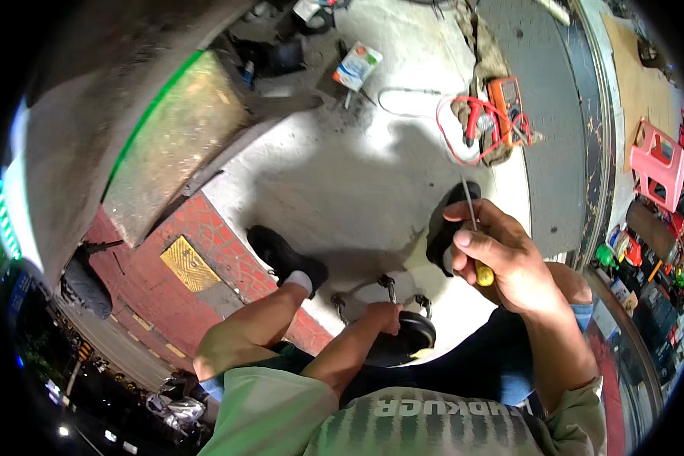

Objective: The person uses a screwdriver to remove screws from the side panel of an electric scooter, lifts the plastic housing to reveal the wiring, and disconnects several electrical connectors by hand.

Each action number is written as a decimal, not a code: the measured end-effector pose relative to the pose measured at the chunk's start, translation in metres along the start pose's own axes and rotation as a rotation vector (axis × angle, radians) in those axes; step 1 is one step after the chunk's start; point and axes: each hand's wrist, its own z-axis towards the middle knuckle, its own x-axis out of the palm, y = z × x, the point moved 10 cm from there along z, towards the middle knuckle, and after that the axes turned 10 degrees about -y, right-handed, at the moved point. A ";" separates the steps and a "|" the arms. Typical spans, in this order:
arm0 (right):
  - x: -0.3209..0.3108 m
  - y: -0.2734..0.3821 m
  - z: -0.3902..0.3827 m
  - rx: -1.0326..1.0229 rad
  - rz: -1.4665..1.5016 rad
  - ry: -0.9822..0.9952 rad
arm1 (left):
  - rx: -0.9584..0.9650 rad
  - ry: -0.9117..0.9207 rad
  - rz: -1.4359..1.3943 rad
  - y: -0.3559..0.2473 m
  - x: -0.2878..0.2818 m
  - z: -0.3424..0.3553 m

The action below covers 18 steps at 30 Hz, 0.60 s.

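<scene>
In my right hand (501, 254) is a screwdriver with a yellow handle (484, 273), its thin metal shaft (468, 201) pointing away from me. Thumb and fingers close around it above my right shoe. Low between my legs, my left hand (385, 317) is closed on part of a small black stool (403, 342) with casters (387, 282); the stool hides some of its fingers. Beyond the screwdriver tip, an orange multimeter (505, 99) lies on the floor with a red lead (442, 125) and a red-handled tool (473, 121) beside it.
A white and blue box (357, 66) lies on the pale floor (319, 175) at the far side. A large panel with a green edge (156, 114) rises at left, above red paving (205, 235). On the right are a grey ledge (555, 152), a pink stool (658, 163) and cluttered goods.
</scene>
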 end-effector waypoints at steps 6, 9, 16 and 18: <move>0.067 0.064 0.023 -0.300 -0.001 0.087 | 0.156 -0.095 0.013 -0.039 -0.127 -0.020; 0.095 0.090 0.055 -0.474 0.003 0.169 | 0.297 -0.200 0.114 -0.051 -0.186 -0.029; 0.110 0.090 0.105 -0.377 0.260 0.171 | 0.240 -0.840 0.385 -0.030 -0.233 -0.051; 0.094 0.091 0.095 -0.479 0.269 0.115 | 0.273 -0.820 0.514 -0.069 -0.251 -0.089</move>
